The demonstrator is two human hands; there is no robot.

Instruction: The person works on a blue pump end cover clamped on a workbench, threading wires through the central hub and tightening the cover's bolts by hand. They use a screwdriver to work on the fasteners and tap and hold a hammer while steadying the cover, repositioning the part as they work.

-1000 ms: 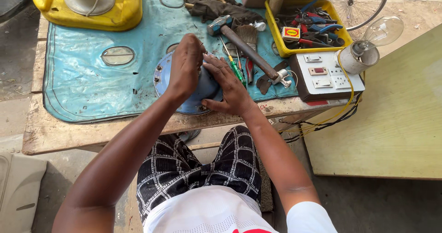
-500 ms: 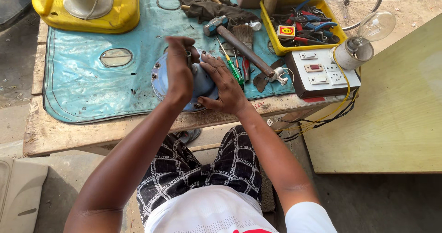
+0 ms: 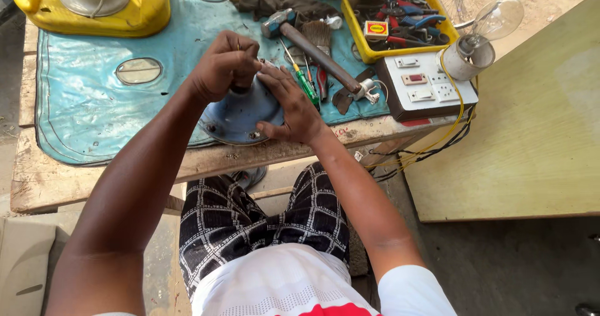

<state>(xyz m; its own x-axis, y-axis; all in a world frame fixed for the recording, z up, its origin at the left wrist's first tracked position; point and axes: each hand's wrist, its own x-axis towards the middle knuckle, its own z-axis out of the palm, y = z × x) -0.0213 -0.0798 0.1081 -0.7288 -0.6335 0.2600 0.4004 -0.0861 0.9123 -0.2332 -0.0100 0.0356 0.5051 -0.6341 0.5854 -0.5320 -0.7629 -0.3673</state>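
A round blue metal housing (image 3: 237,116) rests on the front edge of the wooden bench (image 3: 94,178), tilted a little. My left hand (image 3: 224,66) is closed in a fist over its top, pinching something small that I cannot make out. Fingers of my right hand (image 3: 289,103) wrap the housing's right side, the thumb under its rim. A green-handled screwdriver (image 3: 306,85) lies just right of that hand.
A blue mat (image 3: 94,103) covers the bench. On it lie a hammer (image 3: 312,44), a brush, rags, a yellow tray of pliers (image 3: 400,22), a yellow base (image 3: 94,6), and a white switch board (image 3: 425,85) with a bulb (image 3: 494,22). A pale board (image 3: 525,122) stands right.
My left hand has lifted from lying flat on the housing to a closed fist at its top. The right hand keeps its grip on the side.
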